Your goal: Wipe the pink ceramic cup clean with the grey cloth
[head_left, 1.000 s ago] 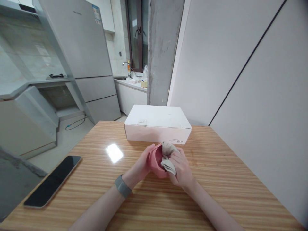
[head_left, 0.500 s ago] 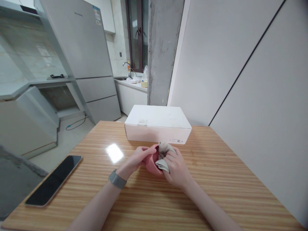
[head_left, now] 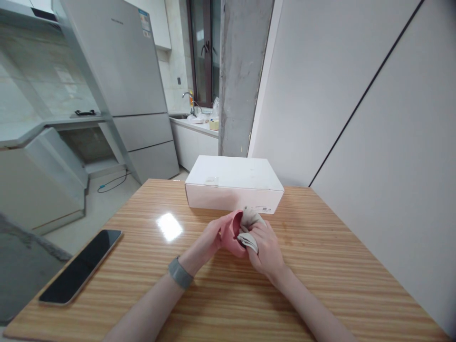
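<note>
In the middle of the view, my left hand [head_left: 213,236] is closed round the left side of a rounded pink cup [head_left: 231,241]. The cup is tilted, its opening facing up and to the right. My right hand [head_left: 268,248] grips a bunched grey-beige cloth [head_left: 251,217] at the opening, part of it tucked inside. The right fingertips are hidden by the cloth and the cup's rim. Both hands are above the wooden table, close to the front of a white box [head_left: 233,195].
The wood-grain table [head_left: 320,266] spreads around my hands. A black-screened phone [head_left: 81,266] lies at its left edge. A white wall [head_left: 356,95] borders the right side. Beyond the table stand a grey fridge [head_left: 117,61], a concrete pillar [head_left: 242,80] and a sink counter [head_left: 195,135].
Both hands, the cup and the cloth have shifted slightly to the right. My left thumb has moved off the cup's near opening, and more of the inside shows.
</note>
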Action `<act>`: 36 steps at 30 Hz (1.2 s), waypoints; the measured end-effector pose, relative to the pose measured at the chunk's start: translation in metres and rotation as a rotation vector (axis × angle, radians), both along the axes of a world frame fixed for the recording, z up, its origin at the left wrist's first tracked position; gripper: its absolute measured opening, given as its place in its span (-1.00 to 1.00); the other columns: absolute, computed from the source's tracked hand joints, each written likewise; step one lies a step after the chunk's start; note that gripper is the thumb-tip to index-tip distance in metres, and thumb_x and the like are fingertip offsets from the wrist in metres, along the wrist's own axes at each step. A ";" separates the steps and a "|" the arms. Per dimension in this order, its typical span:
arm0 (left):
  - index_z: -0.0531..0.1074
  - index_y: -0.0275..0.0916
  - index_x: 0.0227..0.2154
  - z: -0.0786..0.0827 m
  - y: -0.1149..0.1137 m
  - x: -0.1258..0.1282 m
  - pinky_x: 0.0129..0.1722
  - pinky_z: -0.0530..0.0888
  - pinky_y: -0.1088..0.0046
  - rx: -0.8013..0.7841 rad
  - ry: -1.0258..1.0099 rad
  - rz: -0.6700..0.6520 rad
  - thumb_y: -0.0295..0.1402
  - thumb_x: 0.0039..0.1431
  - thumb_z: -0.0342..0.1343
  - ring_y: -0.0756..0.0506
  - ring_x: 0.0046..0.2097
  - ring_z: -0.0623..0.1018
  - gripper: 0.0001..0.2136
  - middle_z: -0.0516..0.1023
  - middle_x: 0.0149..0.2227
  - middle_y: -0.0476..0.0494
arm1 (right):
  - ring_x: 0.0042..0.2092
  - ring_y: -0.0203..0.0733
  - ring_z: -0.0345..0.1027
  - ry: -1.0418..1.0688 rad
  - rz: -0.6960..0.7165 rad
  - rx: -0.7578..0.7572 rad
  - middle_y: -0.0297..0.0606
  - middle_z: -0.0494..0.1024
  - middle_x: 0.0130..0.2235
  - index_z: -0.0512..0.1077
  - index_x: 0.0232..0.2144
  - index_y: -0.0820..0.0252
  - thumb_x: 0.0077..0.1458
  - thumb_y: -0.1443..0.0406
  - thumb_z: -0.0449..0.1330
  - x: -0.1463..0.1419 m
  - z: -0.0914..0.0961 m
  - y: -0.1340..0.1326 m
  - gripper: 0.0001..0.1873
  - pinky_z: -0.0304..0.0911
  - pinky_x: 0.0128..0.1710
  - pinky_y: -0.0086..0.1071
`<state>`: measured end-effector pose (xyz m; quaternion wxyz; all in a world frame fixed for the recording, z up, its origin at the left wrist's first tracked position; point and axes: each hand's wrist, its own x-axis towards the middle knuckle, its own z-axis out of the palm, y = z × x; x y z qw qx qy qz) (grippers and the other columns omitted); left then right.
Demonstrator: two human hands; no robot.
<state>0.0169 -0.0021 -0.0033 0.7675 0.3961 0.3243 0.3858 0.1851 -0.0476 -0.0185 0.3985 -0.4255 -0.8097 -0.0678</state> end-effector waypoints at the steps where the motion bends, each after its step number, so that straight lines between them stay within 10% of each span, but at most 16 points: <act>1: 0.51 -0.27 -0.08 0.000 0.003 -0.005 -0.17 0.42 0.42 0.017 0.010 -0.056 -0.05 0.08 0.20 -0.10 -0.15 0.52 -0.56 0.58 -0.16 -0.18 | -0.33 -0.07 0.30 -0.022 0.031 0.034 -0.22 0.42 -0.51 0.36 -0.52 0.16 0.12 0.35 -0.01 0.001 0.001 -0.001 -0.78 0.18 -0.20 -0.11; 9: 0.52 -0.36 -0.30 -0.003 0.017 -0.042 -0.48 0.36 0.52 0.043 0.208 -0.272 -0.22 -0.08 0.35 0.00 -0.46 0.46 -0.66 0.53 -0.41 -0.13 | -0.32 -0.02 0.31 -0.128 0.206 0.125 -0.21 0.41 -0.51 0.35 -0.49 0.15 0.06 0.29 0.01 -0.001 0.003 -0.006 -0.84 0.22 -0.08 0.04; 16: 0.49 -0.35 -0.36 0.005 0.011 -0.030 -0.52 0.39 0.51 0.090 0.271 -0.096 -0.30 -0.18 0.32 -0.02 -0.47 0.48 -0.71 0.51 -0.44 -0.10 | -0.31 -0.03 0.29 -0.141 0.062 0.064 -0.15 0.45 -0.50 0.42 -0.50 0.20 0.07 0.38 0.03 -0.012 0.010 0.000 -0.81 0.26 -0.08 -0.04; 30: 0.45 -0.29 -0.24 0.000 -0.011 -0.003 -0.33 0.46 0.48 0.084 0.132 0.297 -0.21 -0.19 0.36 -0.05 -0.28 0.54 -0.57 0.58 -0.23 -0.17 | -0.22 -0.04 0.33 0.048 -0.204 -0.146 -0.15 0.52 -0.36 0.39 -0.41 0.18 0.14 0.41 0.00 -0.027 0.001 -0.007 -0.82 0.08 -0.16 -0.16; 36: 0.47 -0.20 -0.04 -0.006 -0.019 0.009 -0.15 0.46 0.43 -0.058 -0.149 0.103 -0.14 -0.02 0.29 -0.15 0.00 0.51 -0.54 0.56 -0.01 -0.19 | -0.32 -0.08 0.29 0.061 -0.091 -0.041 -0.19 0.47 -0.43 0.36 -0.47 0.17 0.15 0.38 -0.04 -0.004 0.002 0.002 -0.78 0.10 -0.23 -0.18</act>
